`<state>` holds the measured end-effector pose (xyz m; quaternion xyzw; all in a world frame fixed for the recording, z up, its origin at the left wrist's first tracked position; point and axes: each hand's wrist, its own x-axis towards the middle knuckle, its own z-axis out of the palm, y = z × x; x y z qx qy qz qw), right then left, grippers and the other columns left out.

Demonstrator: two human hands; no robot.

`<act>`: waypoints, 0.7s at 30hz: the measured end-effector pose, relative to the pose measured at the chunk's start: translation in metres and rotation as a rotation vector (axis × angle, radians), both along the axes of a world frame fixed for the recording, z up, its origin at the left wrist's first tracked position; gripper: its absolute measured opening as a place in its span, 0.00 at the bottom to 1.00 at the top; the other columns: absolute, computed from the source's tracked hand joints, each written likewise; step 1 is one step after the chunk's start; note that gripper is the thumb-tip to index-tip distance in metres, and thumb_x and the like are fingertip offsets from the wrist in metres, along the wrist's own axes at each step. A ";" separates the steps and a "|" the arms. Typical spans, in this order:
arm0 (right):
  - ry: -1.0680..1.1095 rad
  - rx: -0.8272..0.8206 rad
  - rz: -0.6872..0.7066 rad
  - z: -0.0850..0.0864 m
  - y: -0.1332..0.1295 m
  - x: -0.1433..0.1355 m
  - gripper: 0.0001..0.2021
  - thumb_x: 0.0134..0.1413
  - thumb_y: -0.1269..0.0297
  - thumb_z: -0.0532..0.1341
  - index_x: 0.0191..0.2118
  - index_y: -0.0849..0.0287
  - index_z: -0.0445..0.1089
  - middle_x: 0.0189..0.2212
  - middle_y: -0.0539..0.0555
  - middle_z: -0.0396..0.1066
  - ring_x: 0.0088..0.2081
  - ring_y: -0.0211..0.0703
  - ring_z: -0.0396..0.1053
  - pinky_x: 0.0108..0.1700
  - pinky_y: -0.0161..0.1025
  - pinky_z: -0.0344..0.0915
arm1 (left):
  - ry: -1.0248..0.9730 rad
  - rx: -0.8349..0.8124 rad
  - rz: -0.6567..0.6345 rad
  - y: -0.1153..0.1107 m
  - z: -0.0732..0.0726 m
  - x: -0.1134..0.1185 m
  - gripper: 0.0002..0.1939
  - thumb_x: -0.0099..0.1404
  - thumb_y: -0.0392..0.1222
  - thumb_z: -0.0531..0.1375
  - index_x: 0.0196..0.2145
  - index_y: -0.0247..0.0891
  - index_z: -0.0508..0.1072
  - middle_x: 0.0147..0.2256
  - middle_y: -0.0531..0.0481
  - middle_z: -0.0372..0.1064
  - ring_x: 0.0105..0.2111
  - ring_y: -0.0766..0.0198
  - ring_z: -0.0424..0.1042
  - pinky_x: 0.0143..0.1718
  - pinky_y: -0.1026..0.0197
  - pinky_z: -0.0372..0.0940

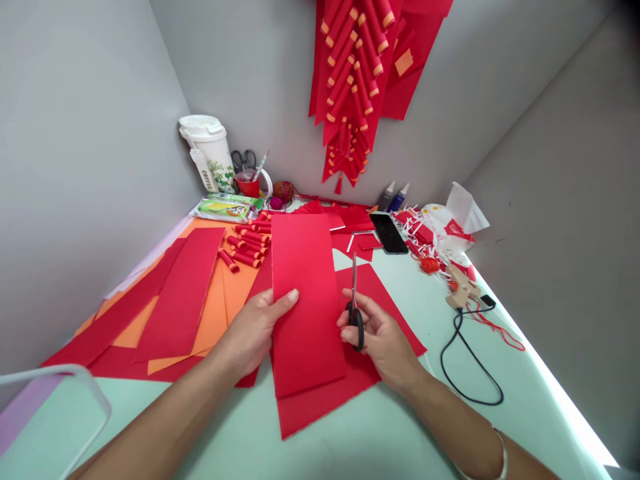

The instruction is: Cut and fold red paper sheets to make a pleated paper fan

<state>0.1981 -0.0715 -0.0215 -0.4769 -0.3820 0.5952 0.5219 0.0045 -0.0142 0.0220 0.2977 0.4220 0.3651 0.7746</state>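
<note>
While your left hand (pixel 251 331) pinches the red card (pixel 306 260) at its left edge, thumb flat on the face and fingers tucked behind, your right hand (pixel 384 339) has its grip closed around the black handles of the scissors (pixel 355 317). Taking that card as the clock's centre, the scissors stand at three o'clock, just beside its right edge, blades pointing to twelve; you can't tell whether they are parted. Under the card, showing toward six, a larger red sheet (pixel 320 415) lies on the desk (pixel 395 433). Orange sheets (pixel 213 308) spread at nine, small red rolls (pixel 249 243) lie near ten, and a black phone (pixel 389 233) sits between one and two.
</note>
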 end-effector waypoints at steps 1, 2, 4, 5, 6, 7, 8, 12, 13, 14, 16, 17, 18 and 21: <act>-0.029 0.010 -0.002 -0.001 0.000 -0.001 0.34 0.42 0.64 0.71 0.58 0.54 0.65 0.32 0.49 0.72 0.35 0.39 0.69 0.40 0.37 0.67 | 0.001 -0.004 -0.002 0.000 0.000 0.000 0.16 0.61 0.40 0.64 0.47 0.34 0.75 0.40 0.37 0.79 0.38 0.47 0.79 0.39 0.48 0.75; -0.060 0.022 -0.010 -0.002 0.000 -0.002 0.34 0.42 0.64 0.72 0.58 0.54 0.65 0.32 0.49 0.72 0.35 0.39 0.69 0.40 0.38 0.67 | 0.000 -0.007 -0.005 -0.001 -0.001 0.001 0.16 0.61 0.41 0.64 0.47 0.35 0.75 0.39 0.37 0.79 0.38 0.47 0.79 0.38 0.48 0.75; -0.143 0.050 -0.041 -0.005 -0.001 -0.003 0.35 0.41 0.64 0.71 0.58 0.55 0.65 0.32 0.49 0.72 0.34 0.40 0.69 0.39 0.38 0.67 | 0.000 -0.013 -0.011 -0.001 -0.001 0.001 0.16 0.61 0.41 0.64 0.46 0.35 0.76 0.39 0.37 0.79 0.37 0.47 0.80 0.38 0.48 0.75; -0.199 0.067 -0.055 -0.006 -0.002 -0.004 0.34 0.42 0.65 0.71 0.58 0.55 0.65 0.32 0.50 0.73 0.34 0.39 0.69 0.38 0.37 0.67 | 0.002 -0.016 -0.012 -0.001 -0.001 0.001 0.15 0.61 0.41 0.64 0.46 0.35 0.76 0.39 0.37 0.79 0.37 0.47 0.80 0.38 0.49 0.75; -0.263 0.086 -0.060 -0.007 -0.003 -0.004 0.34 0.43 0.65 0.71 0.58 0.55 0.65 0.33 0.51 0.73 0.33 0.39 0.69 0.36 0.36 0.67 | 0.003 -0.017 -0.012 -0.001 -0.002 0.001 0.15 0.61 0.41 0.64 0.46 0.35 0.76 0.39 0.37 0.79 0.37 0.47 0.79 0.38 0.49 0.75; -0.328 0.107 -0.056 -0.007 -0.004 -0.005 0.32 0.44 0.65 0.70 0.58 0.54 0.66 0.34 0.51 0.74 0.32 0.38 0.68 0.33 0.35 0.67 | 0.004 -0.018 -0.009 -0.001 -0.003 0.001 0.15 0.62 0.41 0.64 0.46 0.35 0.76 0.39 0.37 0.79 0.37 0.47 0.80 0.38 0.49 0.75; -0.389 0.132 -0.048 -0.007 -0.005 -0.005 0.31 0.45 0.66 0.69 0.58 0.54 0.66 0.35 0.51 0.74 0.31 0.38 0.68 0.31 0.34 0.66 | 0.004 -0.020 -0.011 0.000 -0.004 0.001 0.15 0.62 0.42 0.64 0.46 0.35 0.76 0.39 0.37 0.79 0.37 0.47 0.80 0.38 0.49 0.75; -0.572 0.251 -0.016 -0.007 -0.008 -0.004 0.28 0.49 0.69 0.66 0.58 0.51 0.67 0.36 0.51 0.74 0.32 0.39 0.70 0.34 0.35 0.70 | -0.013 -0.008 -0.101 -0.003 -0.010 -0.001 0.15 0.62 0.42 0.65 0.46 0.34 0.77 0.40 0.36 0.79 0.35 0.49 0.80 0.37 0.51 0.74; -0.614 0.288 -0.015 -0.007 -0.008 -0.004 0.28 0.49 0.69 0.66 0.58 0.50 0.68 0.36 0.50 0.74 0.34 0.39 0.71 0.37 0.36 0.71 | -0.018 0.005 -0.133 -0.004 -0.012 -0.001 0.16 0.61 0.42 0.65 0.46 0.35 0.76 0.41 0.36 0.79 0.36 0.49 0.80 0.38 0.52 0.74; -0.655 0.325 -0.014 -0.008 -0.009 -0.003 0.28 0.50 0.70 0.65 0.58 0.50 0.68 0.36 0.50 0.74 0.35 0.40 0.71 0.40 0.37 0.71 | -0.021 0.021 -0.163 -0.005 -0.013 -0.001 0.17 0.60 0.40 0.66 0.47 0.35 0.76 0.41 0.37 0.79 0.37 0.49 0.80 0.39 0.52 0.74; -0.720 0.391 -0.015 -0.010 -0.009 -0.001 0.27 0.51 0.71 0.64 0.58 0.48 0.67 0.37 0.51 0.74 0.38 0.42 0.72 0.44 0.39 0.70 | -0.021 0.045 -0.202 -0.007 -0.015 0.000 0.18 0.59 0.38 0.67 0.47 0.35 0.76 0.42 0.37 0.79 0.38 0.50 0.79 0.40 0.53 0.74; -0.737 0.410 -0.020 -0.011 -0.009 0.000 0.27 0.51 0.71 0.64 0.58 0.48 0.67 0.38 0.51 0.74 0.39 0.42 0.72 0.46 0.39 0.70 | -0.019 0.051 -0.210 -0.008 -0.015 0.001 0.18 0.58 0.37 0.67 0.47 0.35 0.76 0.42 0.38 0.79 0.39 0.50 0.79 0.41 0.53 0.73; -0.742 0.413 -0.033 -0.012 -0.008 0.001 0.27 0.51 0.70 0.64 0.58 0.48 0.67 0.38 0.51 0.74 0.39 0.42 0.72 0.46 0.40 0.70 | -0.015 0.051 -0.208 -0.008 -0.015 0.002 0.17 0.58 0.37 0.68 0.46 0.35 0.76 0.42 0.38 0.79 0.39 0.50 0.79 0.41 0.53 0.73; -0.700 0.305 -0.134 -0.011 -0.005 0.004 0.26 0.52 0.68 0.64 0.58 0.51 0.67 0.38 0.52 0.73 0.39 0.43 0.71 0.45 0.40 0.69 | -0.010 0.031 -0.138 -0.005 -0.013 0.001 0.17 0.57 0.36 0.68 0.46 0.35 0.76 0.42 0.37 0.79 0.39 0.49 0.79 0.42 0.51 0.74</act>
